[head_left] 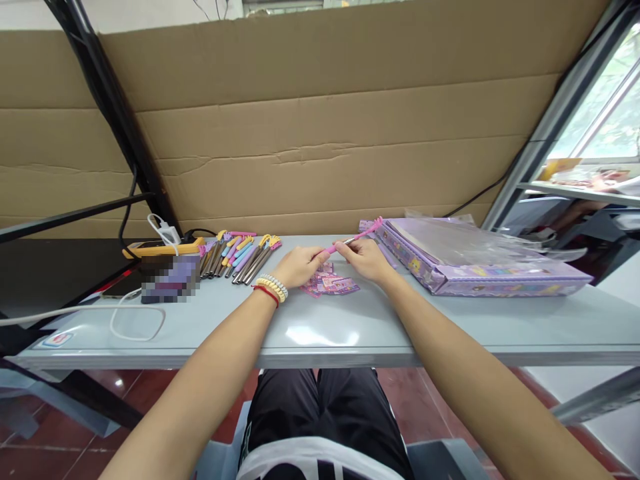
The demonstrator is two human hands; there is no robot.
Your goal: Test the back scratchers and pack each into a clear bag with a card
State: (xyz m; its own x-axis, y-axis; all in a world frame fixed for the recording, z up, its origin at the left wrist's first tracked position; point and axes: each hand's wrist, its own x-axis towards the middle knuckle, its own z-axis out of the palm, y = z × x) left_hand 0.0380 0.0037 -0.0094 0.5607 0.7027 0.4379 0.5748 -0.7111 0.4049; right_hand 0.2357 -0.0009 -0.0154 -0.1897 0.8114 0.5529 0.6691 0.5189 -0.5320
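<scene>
Toward the left of the grey table [370, 317], a yellow power strip [163, 251] lies behind a blurred purple item [175, 277], beside a pile of silver-barrelled, colourful pens [245, 259]. Next, the left hand [299, 267] has its fingertips closed on the left end of a pink pen [369, 231], held slantwise near small pink-purple cards [337, 285]. The right hand [367, 260] pinches the pen further along, fingers together, just beside a purple box [510, 284] topped with clear plastic [465, 245].

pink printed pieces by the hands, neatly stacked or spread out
Spread out: the pink printed pieces overlap loosely at different angles on the table, near the left hand and right hand.
</scene>
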